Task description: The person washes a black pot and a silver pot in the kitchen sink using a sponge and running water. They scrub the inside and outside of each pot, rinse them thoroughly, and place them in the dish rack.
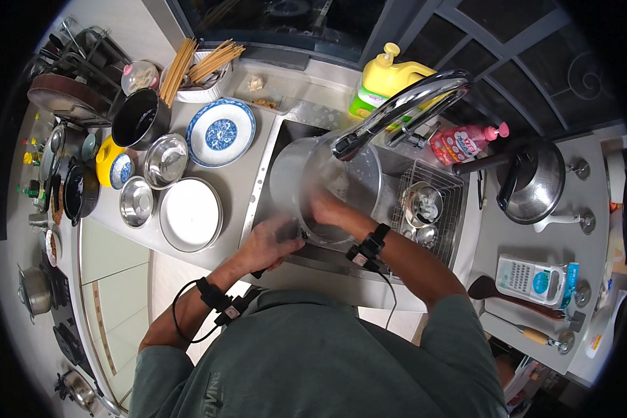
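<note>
A large metal pot (287,175) rests tilted in the stainless steel sink (264,209), its wall blurred by motion and its inside wet. My left hand (271,243) is closed around the pot's black handle at the near side. My right hand (328,206) reaches inside the pot, blurred, and its fingers are hidden, so whether they hold anything is unclear. Over the pot arches the chrome faucet (366,130), with its spout just above the opening. White suds or water show on the pot's inner wall.
Right in the sink, a wire basket (452,183) holds small metal bowls. On the left counter stand white plates (190,214), a blue-patterned plate (220,132), steel bowls (165,161) and a black pot (141,119). A yellow jug (381,78) and pink pump bottle (460,143) stand behind.
</note>
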The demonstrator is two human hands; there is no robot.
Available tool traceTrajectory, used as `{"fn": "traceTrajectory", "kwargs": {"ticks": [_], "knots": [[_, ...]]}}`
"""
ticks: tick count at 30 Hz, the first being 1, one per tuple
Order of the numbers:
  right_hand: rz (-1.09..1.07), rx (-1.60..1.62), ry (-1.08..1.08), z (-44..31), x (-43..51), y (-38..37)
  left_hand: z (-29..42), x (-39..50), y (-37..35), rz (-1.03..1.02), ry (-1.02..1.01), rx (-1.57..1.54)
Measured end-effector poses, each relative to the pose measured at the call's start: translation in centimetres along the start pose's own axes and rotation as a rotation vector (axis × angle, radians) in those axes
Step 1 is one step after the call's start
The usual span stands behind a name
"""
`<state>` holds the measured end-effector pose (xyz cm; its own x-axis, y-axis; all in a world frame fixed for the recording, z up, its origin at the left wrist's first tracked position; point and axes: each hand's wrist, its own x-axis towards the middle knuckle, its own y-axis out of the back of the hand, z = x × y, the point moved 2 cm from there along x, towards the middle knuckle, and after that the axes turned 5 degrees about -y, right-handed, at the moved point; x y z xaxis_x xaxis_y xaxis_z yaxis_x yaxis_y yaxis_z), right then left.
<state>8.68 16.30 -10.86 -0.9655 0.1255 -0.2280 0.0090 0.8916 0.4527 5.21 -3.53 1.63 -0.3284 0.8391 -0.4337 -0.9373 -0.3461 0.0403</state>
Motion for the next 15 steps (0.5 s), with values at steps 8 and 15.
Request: {"fn": "traceTrajectory", "kwargs": {"ticks": [8,15], "knots": [[0.383,-0.98,0.117,-0.5,1.0,6.3,1.0,-0.3,0.4,0.058,0.034,-0.06],[0.139,-1.153,0.114,2.3,2.4,4.9,2.5,-0.4,-0.1,0.08,0.074,0.031]]}}
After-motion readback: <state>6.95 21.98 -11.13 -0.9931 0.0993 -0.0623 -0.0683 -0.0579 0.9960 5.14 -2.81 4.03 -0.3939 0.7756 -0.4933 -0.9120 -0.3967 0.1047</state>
